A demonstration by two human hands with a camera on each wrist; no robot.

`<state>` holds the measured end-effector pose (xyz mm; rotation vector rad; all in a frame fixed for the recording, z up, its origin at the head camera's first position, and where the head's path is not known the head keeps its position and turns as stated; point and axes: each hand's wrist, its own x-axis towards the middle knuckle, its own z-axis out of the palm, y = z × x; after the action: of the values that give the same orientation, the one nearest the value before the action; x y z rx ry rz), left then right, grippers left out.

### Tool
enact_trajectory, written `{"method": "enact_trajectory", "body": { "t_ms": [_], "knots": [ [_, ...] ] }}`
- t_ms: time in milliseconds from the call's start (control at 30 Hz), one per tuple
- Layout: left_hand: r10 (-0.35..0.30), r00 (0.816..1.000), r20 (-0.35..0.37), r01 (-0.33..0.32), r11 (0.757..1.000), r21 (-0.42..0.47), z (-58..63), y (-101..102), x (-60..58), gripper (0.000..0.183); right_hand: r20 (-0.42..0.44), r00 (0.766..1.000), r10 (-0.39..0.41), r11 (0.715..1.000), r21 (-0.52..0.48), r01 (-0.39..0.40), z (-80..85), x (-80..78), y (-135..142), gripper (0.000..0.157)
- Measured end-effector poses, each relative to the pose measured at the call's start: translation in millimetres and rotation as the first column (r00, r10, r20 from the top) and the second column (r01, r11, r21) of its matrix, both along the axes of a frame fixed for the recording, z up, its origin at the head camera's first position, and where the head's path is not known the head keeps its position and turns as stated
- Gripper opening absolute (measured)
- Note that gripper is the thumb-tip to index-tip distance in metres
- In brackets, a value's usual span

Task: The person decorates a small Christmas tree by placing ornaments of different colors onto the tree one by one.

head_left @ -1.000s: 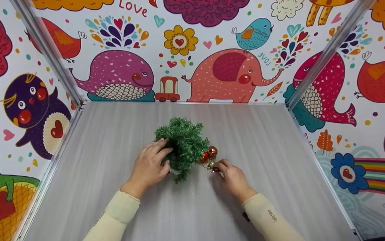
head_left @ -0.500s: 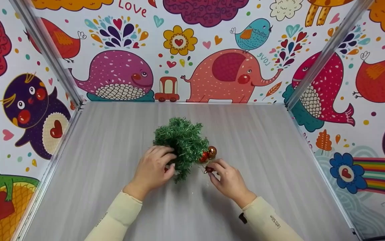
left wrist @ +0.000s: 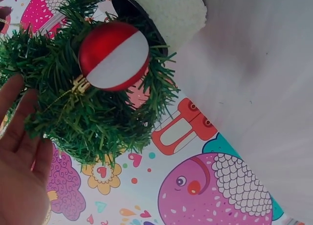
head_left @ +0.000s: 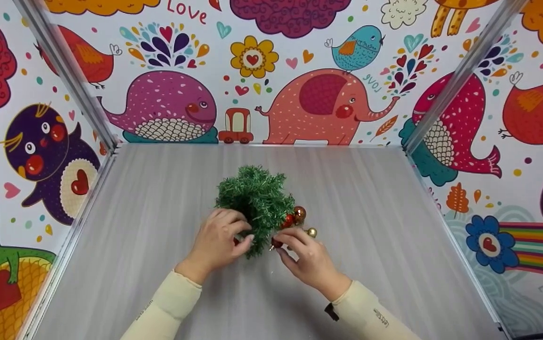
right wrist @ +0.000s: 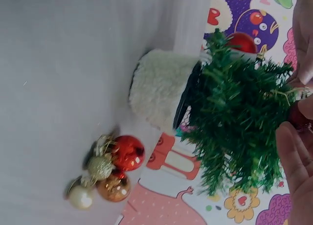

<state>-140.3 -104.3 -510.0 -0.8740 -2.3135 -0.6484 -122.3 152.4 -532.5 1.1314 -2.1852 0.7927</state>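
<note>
A small artificial Christmas tree (head_left: 257,191) stands on the table, its base a fluffy white pot (right wrist: 164,88) with a dark rim. My right hand (head_left: 316,259) pinches a dark red bauble (head_left: 276,242) by thumb and fingers, close to the tree's near side; its gold cap and thread show in the right wrist view. My left hand (head_left: 219,238) is at the tree's left side, its fingers (left wrist: 24,122) loosely extended against the branches in the left wrist view. A red and white bauble (left wrist: 115,56) hangs on the tree there.
Beside the pot lie loose baubles: a shiny red one (right wrist: 129,153), a copper one (right wrist: 115,188) and small gold ones, one of them a smooth gold bauble (right wrist: 80,197). Cartoon-printed walls (head_left: 248,94) with metal posts enclose the grey table (head_left: 158,174).
My right hand has carried the dark red bauble left from the pile toward the tree, uncovering a gold bauble. My left hand has shifted slightly right and nearer to me.
</note>
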Motion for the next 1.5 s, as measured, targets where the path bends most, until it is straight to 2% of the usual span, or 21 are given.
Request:
{"method": "enact_trajectory", "body": {
  "t_ms": [267,500,833,1067,1333,1500],
  "knots": [
    [-0.043,0.997,0.058,0.043,0.999,0.011,0.2,0.7,0.9,0.013,-0.018,0.998,0.057,0.996,-0.062,-0.058,-0.2,1.5,-11.5,0.04],
    [-0.082,0.994,0.067,0.08,0.996,0.028,0.3,2.8,1.7,0.015,0.033,0.996,0.083,0.993,-0.092,-0.08,-1.8,2.1,-17.4,0.041],
    [-0.115,0.986,0.118,0.112,0.993,0.028,-2.3,7.7,2.9,0.011,0.071,0.994,0.079,0.99,-0.121,-0.07,-7.5,2.8,-22.5,0.042],
    [-0.118,0.985,0.125,0.114,0.993,0.038,-3.8,10.6,1.9,0.005,0.067,0.992,0.105,0.985,-0.146,-0.095,-8.8,-0.4,-23.0,0.042],
    [-0.112,0.989,0.092,0.107,0.993,0.058,-2.2,8.7,3.6,0.008,0.057,0.996,0.074,0.988,-0.14,-0.066,-8.1,0.4,-21.8,0.039],
    [-0.132,0.98,0.146,0.123,0.99,0.068,1.6,10.6,8.2,0.021,0.092,0.992,0.081,0.988,-0.14,-0.067,-9.0,0.6,-20.5,0.037]
  ]
}}
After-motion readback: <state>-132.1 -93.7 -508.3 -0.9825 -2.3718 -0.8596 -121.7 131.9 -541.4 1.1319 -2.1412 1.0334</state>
